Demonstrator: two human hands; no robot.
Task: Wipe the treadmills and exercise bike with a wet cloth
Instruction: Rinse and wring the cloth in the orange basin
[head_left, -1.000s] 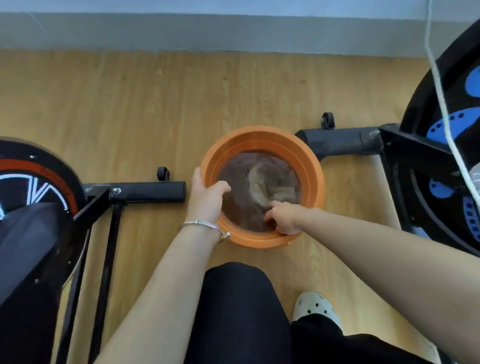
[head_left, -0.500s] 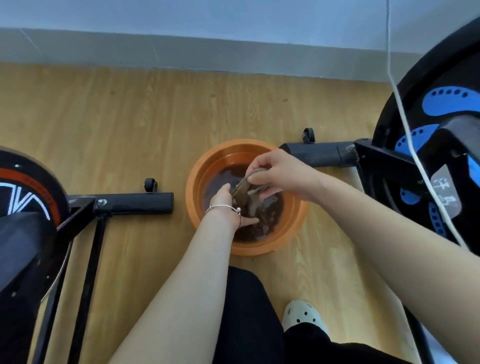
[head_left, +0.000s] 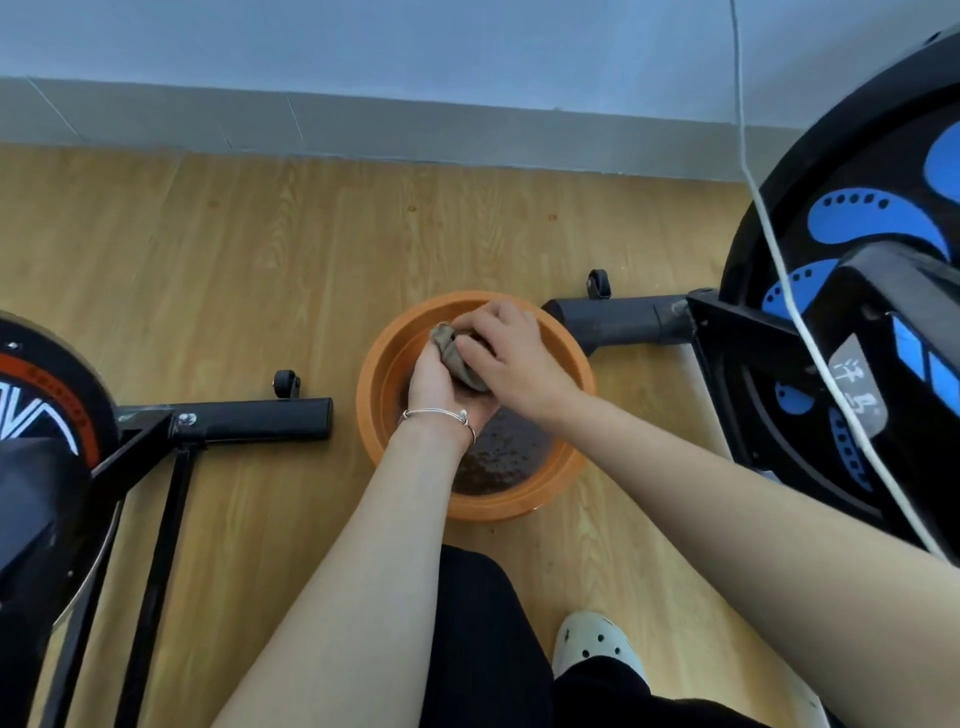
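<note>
An orange basin (head_left: 387, 358) of murky brown water stands on the wooden floor between two exercise bikes. Above it, my left hand (head_left: 434, 382) and my right hand (head_left: 511, 358) both grip a bunched, wet grey-brown cloth (head_left: 454, 356), squeezed between them. My left wrist wears a thin silver bracelet. An exercise bike with an orange-trimmed black wheel (head_left: 47, 415) stands at the left. At the right is a second exercise bike with a blue-patterned black wheel (head_left: 852, 218).
Each bike's black floor bar, the left bar (head_left: 260, 418) and the right bar (head_left: 623, 322), ends close to the basin and carries a small caster. A white cord (head_left: 763, 218) hangs over the right bike. My black trousers and a white clog (head_left: 595, 642) are below. A grey skirting runs along the far wall.
One second ago my left hand held the basin rim and my right hand reached into the water. Both hands have since lifted the cloth out and closed around it above the basin.
</note>
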